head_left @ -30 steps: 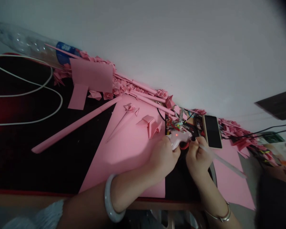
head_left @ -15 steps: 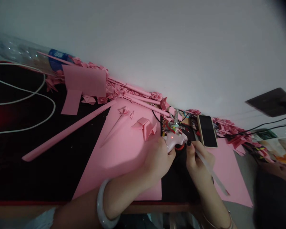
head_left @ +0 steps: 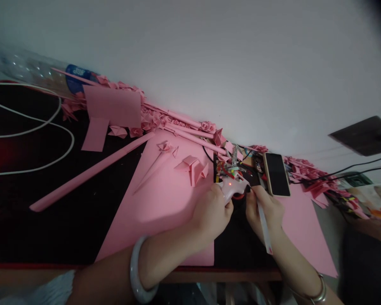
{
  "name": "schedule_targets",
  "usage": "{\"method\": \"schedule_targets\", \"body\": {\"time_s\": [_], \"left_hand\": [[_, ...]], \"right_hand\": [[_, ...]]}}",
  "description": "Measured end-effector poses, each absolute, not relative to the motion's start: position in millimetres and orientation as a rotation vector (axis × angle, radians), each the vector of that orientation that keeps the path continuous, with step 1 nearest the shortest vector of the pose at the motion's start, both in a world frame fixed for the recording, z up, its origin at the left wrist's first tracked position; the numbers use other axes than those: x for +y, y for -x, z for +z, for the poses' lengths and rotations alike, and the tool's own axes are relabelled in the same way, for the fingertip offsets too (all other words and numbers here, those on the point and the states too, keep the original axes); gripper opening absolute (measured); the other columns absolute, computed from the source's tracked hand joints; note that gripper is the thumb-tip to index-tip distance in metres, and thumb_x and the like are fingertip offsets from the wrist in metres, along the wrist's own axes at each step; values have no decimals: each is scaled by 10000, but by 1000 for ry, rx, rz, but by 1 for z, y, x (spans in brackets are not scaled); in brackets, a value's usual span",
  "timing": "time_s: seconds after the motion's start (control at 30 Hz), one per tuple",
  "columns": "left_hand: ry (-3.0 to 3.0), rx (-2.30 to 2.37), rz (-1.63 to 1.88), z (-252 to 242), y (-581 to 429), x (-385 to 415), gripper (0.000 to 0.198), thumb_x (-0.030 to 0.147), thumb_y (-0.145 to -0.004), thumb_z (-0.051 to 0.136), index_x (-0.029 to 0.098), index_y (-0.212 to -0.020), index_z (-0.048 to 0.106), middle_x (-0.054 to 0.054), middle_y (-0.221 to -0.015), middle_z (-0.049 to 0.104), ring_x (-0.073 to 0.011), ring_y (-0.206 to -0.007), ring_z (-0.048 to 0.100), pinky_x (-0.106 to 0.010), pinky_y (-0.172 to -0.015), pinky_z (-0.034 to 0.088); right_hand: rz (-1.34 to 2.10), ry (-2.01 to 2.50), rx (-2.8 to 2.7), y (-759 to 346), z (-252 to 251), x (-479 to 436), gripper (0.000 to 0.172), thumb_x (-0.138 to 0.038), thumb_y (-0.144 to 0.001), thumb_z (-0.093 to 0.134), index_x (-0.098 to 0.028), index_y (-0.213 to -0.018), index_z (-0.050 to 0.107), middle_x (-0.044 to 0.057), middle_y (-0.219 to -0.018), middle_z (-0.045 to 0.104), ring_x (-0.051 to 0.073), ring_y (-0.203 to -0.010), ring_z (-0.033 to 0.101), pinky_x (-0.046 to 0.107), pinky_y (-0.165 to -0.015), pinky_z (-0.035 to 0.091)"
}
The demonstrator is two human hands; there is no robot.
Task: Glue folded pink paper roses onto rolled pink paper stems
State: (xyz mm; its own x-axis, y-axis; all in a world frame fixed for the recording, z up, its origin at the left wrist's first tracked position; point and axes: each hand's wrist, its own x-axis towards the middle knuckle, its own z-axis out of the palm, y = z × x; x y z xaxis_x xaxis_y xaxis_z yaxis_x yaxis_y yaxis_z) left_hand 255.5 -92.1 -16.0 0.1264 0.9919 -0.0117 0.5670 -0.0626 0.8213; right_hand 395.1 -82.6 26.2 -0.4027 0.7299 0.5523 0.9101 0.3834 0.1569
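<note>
My left hand [head_left: 211, 214] is closed round the handle of a pale pink glue gun [head_left: 233, 186] with a small red light lit on its body. My right hand [head_left: 263, 210] pinches a translucent glue stick [head_left: 264, 226] whose upper end meets the back of the gun; the stick slants down toward my wrist. Both hands hover over the black desk [head_left: 51, 212], at the right edge of a large pink paper sheet [head_left: 158, 203]. A folded pink paper piece [head_left: 193, 167] lies just left of the gun.
A smartphone [head_left: 276, 173] lies right of the gun. Rolled pink paper tubes [head_left: 89, 171], paper roses [head_left: 208, 126] and paper scraps line the wall. A clear plastic bottle [head_left: 34, 70] and white cable [head_left: 34, 127] sit at the far left. More pink paper [head_left: 305, 228] lies right.
The glue stick in my right hand has swung from pointing out to the right to slanting down along my wrist. The view shifted slightly; my left hand still holds the gun.
</note>
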Motion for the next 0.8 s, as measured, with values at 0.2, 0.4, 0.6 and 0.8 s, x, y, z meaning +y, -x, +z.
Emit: {"method": "schedule_targets", "body": {"time_s": [0.2,0.4,0.6,0.8], "left_hand": [[-1675,1525,789,-12,-253,-91,146,244,-812,457,167,-898,545,-109,-761,677,-244,-654,655,-317,-506,444],[-1658,1476,807,-11,-253,-92,164,251,-812,485,172,-943,542,-109,-819,687,-255,-716,667,-326,-546,465],[-1672,1447,781,-14,-255,-95,179,253,-814,508,189,-981,520,-84,-799,690,-242,-677,667,-313,-502,452],[-1631,1427,813,-16,-255,-98,213,292,-820,535,211,-1014,503,-83,-818,695,-248,-681,670,-322,-496,459]], "right_hand": [[-492,1519,-2175,-390,27,-91,251,-222,-908,421,-189,-673,501,-43,-465,467,96,-378,443,211,-413,276],[-199,1613,-1998,-396,27,-109,279,-339,-920,431,-184,-709,526,-54,-461,445,92,-373,424,200,-397,300],[-152,1639,-1870,-396,21,-120,330,-378,-893,441,-194,-622,483,-50,-435,418,101,-377,404,220,-392,283],[-260,1618,-1941,-390,22,-121,344,-365,-899,392,-194,-615,484,-35,-418,425,108,-358,412,236,-391,276]]}}
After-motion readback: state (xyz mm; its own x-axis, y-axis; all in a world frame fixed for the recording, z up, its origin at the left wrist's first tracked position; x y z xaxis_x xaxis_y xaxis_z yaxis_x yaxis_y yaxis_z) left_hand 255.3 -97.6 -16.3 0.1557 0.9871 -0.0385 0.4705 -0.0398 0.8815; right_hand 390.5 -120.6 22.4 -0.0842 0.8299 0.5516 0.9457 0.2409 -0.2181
